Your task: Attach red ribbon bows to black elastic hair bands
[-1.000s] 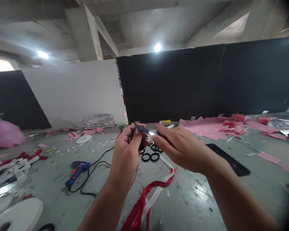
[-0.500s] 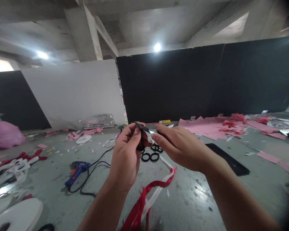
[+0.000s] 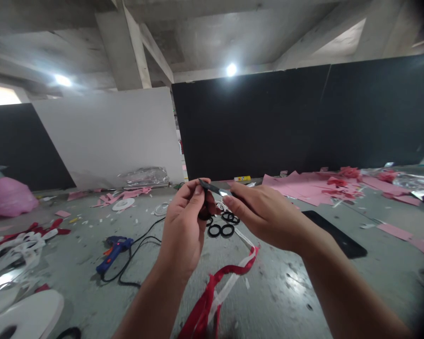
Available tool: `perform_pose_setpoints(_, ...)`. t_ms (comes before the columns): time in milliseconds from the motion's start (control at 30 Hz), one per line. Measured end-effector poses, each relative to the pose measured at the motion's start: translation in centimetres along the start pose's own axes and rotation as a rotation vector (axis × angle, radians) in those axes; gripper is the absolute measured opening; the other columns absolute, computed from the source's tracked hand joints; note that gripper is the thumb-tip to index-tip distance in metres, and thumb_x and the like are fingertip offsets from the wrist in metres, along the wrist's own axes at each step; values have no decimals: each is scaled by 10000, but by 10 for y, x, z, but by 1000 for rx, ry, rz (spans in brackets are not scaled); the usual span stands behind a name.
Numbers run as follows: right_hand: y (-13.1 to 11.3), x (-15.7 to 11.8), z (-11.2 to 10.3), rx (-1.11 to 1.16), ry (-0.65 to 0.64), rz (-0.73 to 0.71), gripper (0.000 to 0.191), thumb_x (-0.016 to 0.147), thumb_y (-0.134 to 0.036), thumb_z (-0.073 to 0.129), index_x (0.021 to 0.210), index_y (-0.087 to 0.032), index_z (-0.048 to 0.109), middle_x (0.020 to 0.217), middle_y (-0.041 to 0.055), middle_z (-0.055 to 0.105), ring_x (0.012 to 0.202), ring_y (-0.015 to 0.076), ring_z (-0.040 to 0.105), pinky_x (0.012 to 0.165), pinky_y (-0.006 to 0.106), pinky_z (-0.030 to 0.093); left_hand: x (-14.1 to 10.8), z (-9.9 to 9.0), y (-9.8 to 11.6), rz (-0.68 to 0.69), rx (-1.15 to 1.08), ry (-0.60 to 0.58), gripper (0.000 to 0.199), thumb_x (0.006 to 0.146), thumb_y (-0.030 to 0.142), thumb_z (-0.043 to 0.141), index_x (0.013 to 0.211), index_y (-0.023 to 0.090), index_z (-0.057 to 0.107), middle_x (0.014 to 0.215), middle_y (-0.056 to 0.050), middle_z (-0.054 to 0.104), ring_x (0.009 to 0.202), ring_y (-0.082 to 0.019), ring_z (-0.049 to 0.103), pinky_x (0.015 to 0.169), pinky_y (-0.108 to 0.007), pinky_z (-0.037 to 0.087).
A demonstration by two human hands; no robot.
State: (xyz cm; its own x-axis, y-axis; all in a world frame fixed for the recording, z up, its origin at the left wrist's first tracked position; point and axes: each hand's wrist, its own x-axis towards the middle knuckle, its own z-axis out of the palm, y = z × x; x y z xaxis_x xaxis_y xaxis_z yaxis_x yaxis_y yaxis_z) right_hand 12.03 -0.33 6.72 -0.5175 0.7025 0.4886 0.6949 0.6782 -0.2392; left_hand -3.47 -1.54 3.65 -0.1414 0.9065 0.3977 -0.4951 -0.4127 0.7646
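My left hand (image 3: 187,212) is closed, thumb and fingers pinching one end of a narrow black strip (image 3: 211,187). The strip slants down to the right and looks pale and shiny near its far end. At that end the thumb and fingers of my right hand (image 3: 259,209) close on it. A dark, rounded piece (image 3: 204,215) shows under my left fingers; whether it joins the strip is hidden. Below and between my hands, several black rings (image 3: 227,230) lie on the grey table (image 3: 275,292).
A blue glue gun (image 3: 113,254) with a black cord lies left. Red and white ribbons (image 3: 229,278) run toward me. A black phone-like slab (image 3: 335,234) is right, pink sheets (image 3: 293,186) behind it. A white roll (image 3: 31,310) stands lower left. Dark panels (image 3: 297,122) rise behind.
My left hand has shifted very slightly left, and a little more of the strip shows between my hands. Both hands keep their hold.
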Motion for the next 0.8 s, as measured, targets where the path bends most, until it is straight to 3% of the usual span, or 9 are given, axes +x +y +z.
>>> perform_pose_setpoints(400, 3, 0, -1, -47, 28, 39, 419, 1003, -467, 299, 872, -182, 577, 748, 46, 618, 660, 154, 550, 587, 273, 315, -1, -2, -1, -25, 3, 32, 123, 848, 211, 637, 949, 173, 698, 717, 2, 589, 617, -62, 517, 594, -162, 424)
perform_pose_setpoints(633, 8, 1, -2, -77, 92, 97, 413, 1007, -482, 289, 755, -201, 456, 629, -5, 527, 567, 126, 453, 551, 285, 247, 0, -3, 0, -45, 28, 72, 229, 834, 259, 658, 1040, 171, 705, 701, 1, 595, 613, -75, 541, 617, -188, 451)
perform_pose_setpoints(800, 4, 0, -3, -30, 69, 55, 394, 1009, -460, 297, 770, -198, 470, 658, 5, 548, 588, 130, 471, 550, 289, 249, 2, -2, 0, -38, 7, 82, 214, 810, 256, 690, 1004, 165, 697, 687, 6, 597, 594, -75, 545, 617, -192, 460)
